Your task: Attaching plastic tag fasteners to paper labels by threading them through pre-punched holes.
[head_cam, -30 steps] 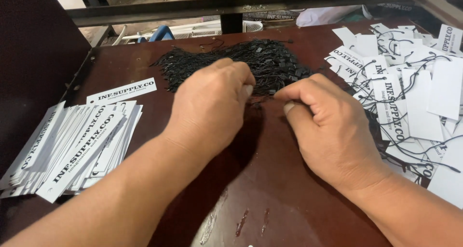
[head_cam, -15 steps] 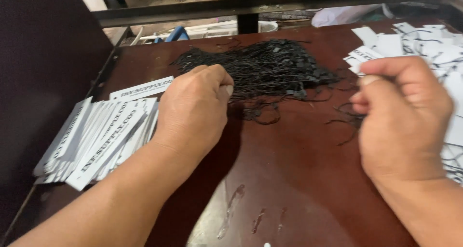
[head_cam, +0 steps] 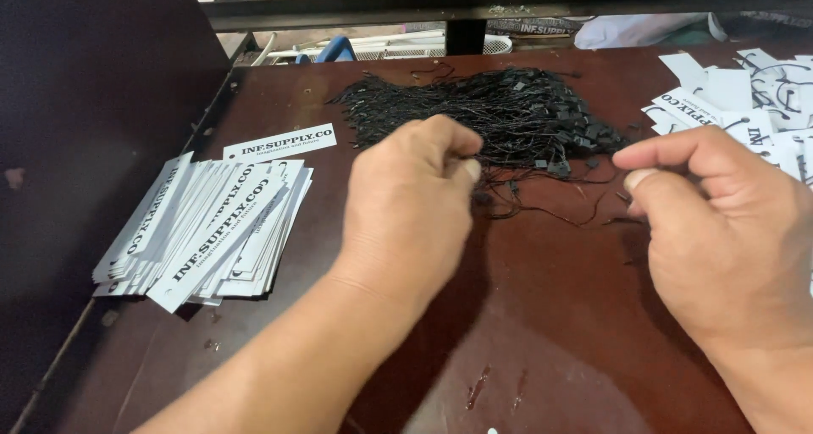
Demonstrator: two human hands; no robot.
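**Worktop inventory: strings, tags, two hands**

1. Worktop (head_cam: 542,315): dark red-brown surface, scuffed and scratched near the front edge. No box, tray or bin stands on it; everything lies loose in heaps or stacks. A white basket-like object shows behind the rear rail, contents not legible.

2. Black string pile (head_cam: 508,116): tangled heap of thin black cords with small black fasteners, at rear centre. A few loose strands trail forward from its near edge.

3. Left hand (head_cam: 411,210): resting at the near edge of the pile, fingers curled inward, grip closed to a pinch at thumb and forefinger. It appears to have hold of a strand or two, though the cord itself is too fine to confirm.

4. Right hand (head_cam: 720,231): thumb and forefinger nearly meeting, a fine strand seemingly between them. A second ago both hands were close together at the pile; half a second ago the right had lifted away toward the right side, and it now sits lower and well apart from the left, suggesting one string being drawn free of the tangle.

5. Stacked tags (head_cam: 203,231): fanned stack of white rectangular printed cards, left side, unstrung; one lies apart just behind.

6. Strung tags (head_cam: 737,104): loose heap of white cards with black cords, far right.
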